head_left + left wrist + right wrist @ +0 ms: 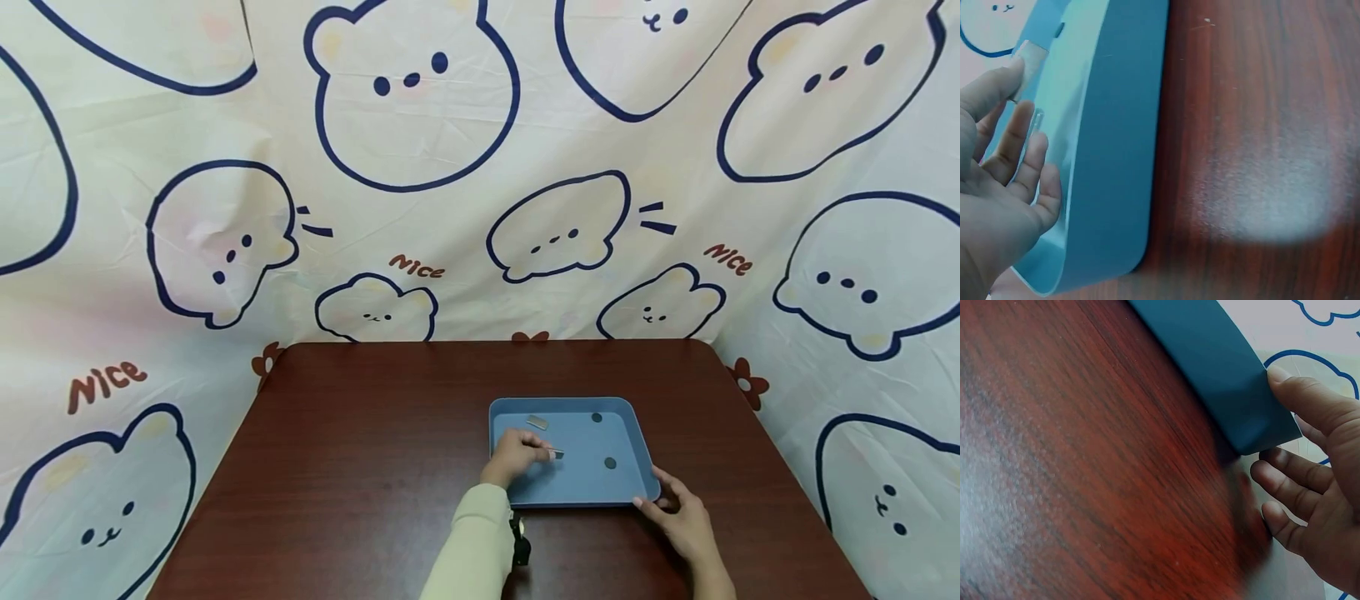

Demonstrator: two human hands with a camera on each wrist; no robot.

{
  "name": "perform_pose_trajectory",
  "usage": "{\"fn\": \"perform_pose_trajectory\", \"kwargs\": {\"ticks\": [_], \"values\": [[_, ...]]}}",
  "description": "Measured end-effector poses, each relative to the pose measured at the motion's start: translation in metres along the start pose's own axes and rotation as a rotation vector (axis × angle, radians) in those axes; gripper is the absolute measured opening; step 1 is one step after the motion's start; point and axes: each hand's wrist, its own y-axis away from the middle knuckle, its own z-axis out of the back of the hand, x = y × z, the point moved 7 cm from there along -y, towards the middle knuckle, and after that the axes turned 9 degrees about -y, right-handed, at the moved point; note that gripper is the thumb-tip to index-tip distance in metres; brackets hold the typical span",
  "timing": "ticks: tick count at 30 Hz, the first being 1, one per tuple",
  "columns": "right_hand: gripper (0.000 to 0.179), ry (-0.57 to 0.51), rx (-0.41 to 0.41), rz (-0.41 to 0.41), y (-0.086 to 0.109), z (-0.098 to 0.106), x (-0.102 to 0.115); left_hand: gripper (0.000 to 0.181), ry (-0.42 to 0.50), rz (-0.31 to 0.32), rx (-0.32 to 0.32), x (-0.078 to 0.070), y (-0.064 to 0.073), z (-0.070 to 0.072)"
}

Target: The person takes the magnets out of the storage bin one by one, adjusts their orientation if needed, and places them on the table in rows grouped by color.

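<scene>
A blue rectangular tray [573,486] lies on the brown table. Over its left half, my left hand [516,456] pinches a small, pale, flat rectangular piece [1034,57] between thumb and index finger. The other fingers of that hand are loosely bent. At the tray's near right corner, my right hand [681,518] grips the wall, with the thumb [1310,400] at the rim and fingertips by the corner. Inside the tray are another pale rectangular piece [537,422] and two dark round discs [597,417], one far right, one nearer. Their exact kind is too small to tell.
The brown wooden table [360,467] extends around the tray, mostly to its left. Behind and beside the table hangs a pale cloth [465,308] printed with bear outlines. A black band [519,542] circles the left wrist.
</scene>
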Motion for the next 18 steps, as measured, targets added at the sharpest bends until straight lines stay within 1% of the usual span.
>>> {"fn": "perform_pose_trajectory", "kwargs": {"ticks": [3,5,8,14,18], "values": [[0.072,-0.003,0.002,-0.004,-0.001,0.000,-0.002,0.007,0.059,-0.016,-0.019,-0.003,0.000,0.003],[0.072,-0.007,0.003,-0.003,-0.001,0.000,-0.002,0.007,0.078,-0.026,-0.037,-0.005,0.000,0.006],[0.073,-0.004,0.005,-0.003,-0.002,0.000,-0.004,0.008,0.084,-0.037,-0.045,-0.008,0.000,0.009],[0.071,-0.001,0.002,-0.008,-0.002,0.002,-0.002,0.008,0.095,-0.040,-0.029,-0.015,-0.001,0.011],[0.072,0.004,0.023,-0.019,-0.003,0.002,0.003,0.008,0.076,-0.049,-0.029,-0.017,-0.002,0.013]]}}
